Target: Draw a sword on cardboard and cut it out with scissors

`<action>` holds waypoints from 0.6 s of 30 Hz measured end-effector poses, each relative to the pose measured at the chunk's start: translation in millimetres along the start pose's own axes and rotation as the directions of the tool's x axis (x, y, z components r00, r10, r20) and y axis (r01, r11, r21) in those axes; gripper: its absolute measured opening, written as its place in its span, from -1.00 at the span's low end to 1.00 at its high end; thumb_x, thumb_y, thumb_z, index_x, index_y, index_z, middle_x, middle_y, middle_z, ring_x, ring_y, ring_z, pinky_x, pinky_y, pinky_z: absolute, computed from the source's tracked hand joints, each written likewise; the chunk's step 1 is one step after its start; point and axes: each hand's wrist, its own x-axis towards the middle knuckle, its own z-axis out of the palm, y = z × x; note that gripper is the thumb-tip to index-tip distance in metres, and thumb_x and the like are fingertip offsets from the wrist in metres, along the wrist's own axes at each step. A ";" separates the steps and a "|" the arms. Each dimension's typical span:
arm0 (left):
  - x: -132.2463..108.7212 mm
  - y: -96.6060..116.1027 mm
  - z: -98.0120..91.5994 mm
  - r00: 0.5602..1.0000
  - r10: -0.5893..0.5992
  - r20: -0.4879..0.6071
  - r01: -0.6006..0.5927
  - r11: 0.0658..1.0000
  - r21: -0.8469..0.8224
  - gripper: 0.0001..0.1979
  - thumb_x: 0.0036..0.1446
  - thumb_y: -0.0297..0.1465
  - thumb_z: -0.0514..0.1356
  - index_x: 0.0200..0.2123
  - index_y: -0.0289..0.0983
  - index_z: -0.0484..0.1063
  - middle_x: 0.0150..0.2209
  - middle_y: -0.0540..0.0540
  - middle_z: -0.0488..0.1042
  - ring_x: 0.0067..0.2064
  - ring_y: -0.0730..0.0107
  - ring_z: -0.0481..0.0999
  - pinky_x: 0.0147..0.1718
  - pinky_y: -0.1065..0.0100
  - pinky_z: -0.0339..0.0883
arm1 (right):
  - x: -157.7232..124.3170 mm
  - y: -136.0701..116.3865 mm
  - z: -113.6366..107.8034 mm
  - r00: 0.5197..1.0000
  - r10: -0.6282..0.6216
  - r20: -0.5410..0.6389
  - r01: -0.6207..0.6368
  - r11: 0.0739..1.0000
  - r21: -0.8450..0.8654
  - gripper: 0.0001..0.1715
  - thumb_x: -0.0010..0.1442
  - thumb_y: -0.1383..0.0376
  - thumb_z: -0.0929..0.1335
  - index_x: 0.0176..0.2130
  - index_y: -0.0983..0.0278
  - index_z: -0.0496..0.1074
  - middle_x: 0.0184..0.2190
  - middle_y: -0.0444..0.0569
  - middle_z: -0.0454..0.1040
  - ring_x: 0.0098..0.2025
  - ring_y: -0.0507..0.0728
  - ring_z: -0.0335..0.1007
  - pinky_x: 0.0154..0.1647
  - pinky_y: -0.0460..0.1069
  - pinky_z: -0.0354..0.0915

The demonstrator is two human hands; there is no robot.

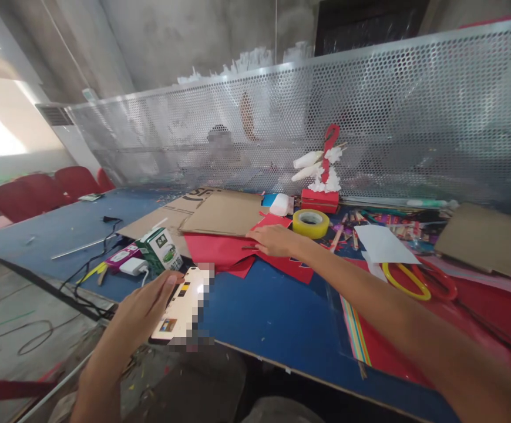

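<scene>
My left hand (143, 308) is closed around a smartphone (180, 305) with a lit screen, held at the table's front edge; part of the screen is blurred out. Stretched across the table, my right hand (275, 239) has its fingers drawn together at the right corner of a brown cardboard sheet (224, 212). Red paper (215, 251) sticks out from under that cardboard, just below the fingertips. Whether they grip the cardboard, the paper or a small dark thing there, I cannot tell. A roll of yellow tape (311, 223) lies just beyond my right wrist.
A green-and-white carton (161, 248) and a white charger (133, 266) with cables stand left on the blue table (273, 326). Yellow-and-red-handled scissors (407, 282) and white paper (385, 244) lie right. A red-and-white craft piece (326, 170) stands before the perforated metal screen (158, 129).
</scene>
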 end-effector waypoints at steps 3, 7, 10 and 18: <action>0.0 0.3 -0.6 1.000 0.029 -0.002 -0.029 1.000 -0.008 -0.51 0.42 -0.11 -0.19 0.03 -0.07 0.49 0.04 0.00 0.64 -0.02 0.28 0.65 -0.11 0.39 0.39 | -1.7 -0.2 -1.6 1.000 0.007 -0.011 -0.007 1.000 -0.006 -0.57 0.43 0.29 0.27 0.24 0.32 0.36 0.15 0.21 0.50 0.15 0.30 0.46 0.07 0.11 0.36; -0.8 5.1 -3.3 0.999 0.028 -0.046 -0.029 0.999 -0.019 -0.51 0.41 -0.10 -0.18 0.01 -0.08 0.50 0.02 -0.02 0.65 0.02 0.26 0.63 -0.09 0.38 0.40 | -0.1 -0.2 3.0 1.000 0.001 -0.019 -0.001 0.999 -0.033 -0.45 0.41 0.21 0.32 0.30 0.35 0.30 0.22 0.25 0.43 0.21 0.34 0.40 0.11 0.15 0.34; -1.5 8.2 -4.8 0.999 0.012 -0.052 -0.014 0.999 -0.032 -0.50 0.40 -0.09 -0.17 -0.04 -0.11 0.52 -0.01 -0.04 0.66 0.01 0.26 0.63 -0.09 0.38 0.40 | 3.7 -0.4 8.7 1.000 0.018 -0.025 -0.019 0.998 -0.065 -0.51 0.42 0.27 0.30 0.27 0.34 0.33 0.20 0.24 0.46 0.18 0.34 0.42 0.11 0.16 0.34; -2.2 11.8 -6.1 0.999 -0.007 0.038 0.009 0.998 -0.065 -0.48 0.43 -0.04 -0.21 0.02 -0.09 0.47 0.04 -0.03 0.63 0.01 0.25 0.62 -0.03 0.36 0.35 | 11.0 2.5 9.2 0.996 0.071 -0.055 -0.075 0.994 -0.077 -0.64 0.40 0.41 0.23 0.11 0.30 0.45 0.03 0.12 0.57 0.06 0.27 0.50 -0.03 0.08 0.36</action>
